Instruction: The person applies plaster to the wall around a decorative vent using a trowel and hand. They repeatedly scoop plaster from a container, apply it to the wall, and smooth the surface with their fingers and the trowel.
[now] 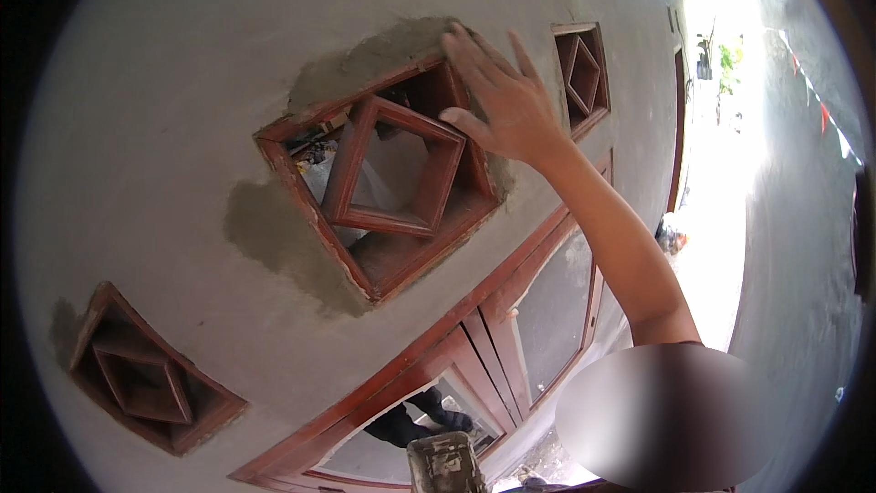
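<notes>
My right hand [502, 96] reaches up to the grey wall at the upper right corner of a red-brown vent frame [315, 215]. Its fingers are spread, palm to the wall, and nothing shows in it. The fingertips lie at the end of a dark, damp-looking mortar patch [365, 59] along the frame's top edge. The thumb points left across the frame's right side. Inside the square frame sits a smaller tilted frame [351, 164], with openings around it. Another dark mortar patch [283, 237] borders the lower left side. My left hand is not in view.
Smaller vent frames flank this one, at lower left [137, 383] and upper right [579, 78]. Below is a red-brown double door frame [474, 329] with glass panels. A crusted grey container [445, 464] stands at the bottom edge. A bright passage and another wall [794, 246] lie right.
</notes>
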A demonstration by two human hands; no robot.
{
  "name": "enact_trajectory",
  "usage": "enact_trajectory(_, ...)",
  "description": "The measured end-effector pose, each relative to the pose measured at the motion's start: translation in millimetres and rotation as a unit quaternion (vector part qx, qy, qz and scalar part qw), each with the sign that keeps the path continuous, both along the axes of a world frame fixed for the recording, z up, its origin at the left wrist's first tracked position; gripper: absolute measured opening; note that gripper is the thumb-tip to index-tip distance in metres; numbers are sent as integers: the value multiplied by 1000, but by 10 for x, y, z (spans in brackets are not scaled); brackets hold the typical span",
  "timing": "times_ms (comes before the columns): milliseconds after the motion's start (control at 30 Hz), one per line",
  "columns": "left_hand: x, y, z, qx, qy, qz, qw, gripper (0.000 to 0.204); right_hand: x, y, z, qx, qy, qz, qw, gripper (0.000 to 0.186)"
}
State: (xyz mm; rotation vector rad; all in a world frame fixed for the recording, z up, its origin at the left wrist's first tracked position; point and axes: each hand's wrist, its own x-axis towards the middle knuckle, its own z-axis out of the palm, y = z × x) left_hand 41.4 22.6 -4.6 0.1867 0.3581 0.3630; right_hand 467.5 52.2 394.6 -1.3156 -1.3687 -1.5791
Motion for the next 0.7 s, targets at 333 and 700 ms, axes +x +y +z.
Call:
enact_trajectory(333, -62, -102, -32, -6, -3, 1, 1000, 83, -784, 218, 129, -25, -20, 192, 981, 94)
enact_trajectory(700, -155, -216, -81, -12, -28, 1, 1000, 84, -1190, 509, 73, 89, 125, 175, 972, 107)
